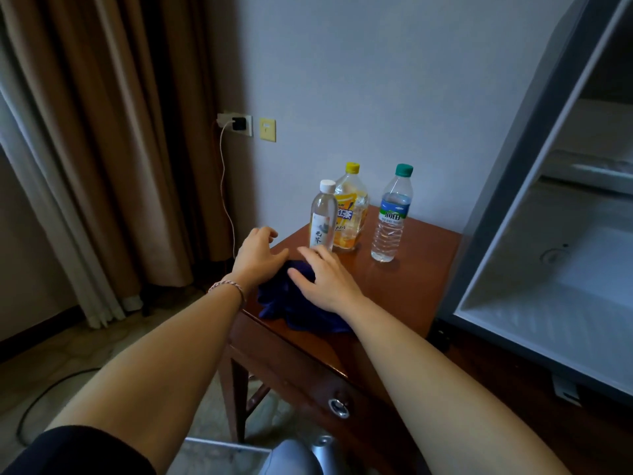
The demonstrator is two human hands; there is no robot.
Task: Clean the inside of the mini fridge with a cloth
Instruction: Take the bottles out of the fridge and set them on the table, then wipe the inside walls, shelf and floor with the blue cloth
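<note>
- The cloth (301, 308) lies crumpled on the near left corner of the wooden table (404, 289), directly under both hands, so the fingers have only to close downward to take it.
- The right hand (323, 277) rests on top of the cloth with straight, spread fingers; it holds nothing.
- The left hand (258, 257) is at the cloth's left edge, fingers loosely bent and apart; whether it touches the cloth I cannot tell.
- Both hands are about equally near; the right one covers more of the cloth.
- The cloth is dark blue, soft and bunched, with no clear long axis.
- The mini fridge (534, 255) stands open on the right, its inside pale and seemingly empty.
- Three bottles (356, 214) stand further back on the table.
</note>
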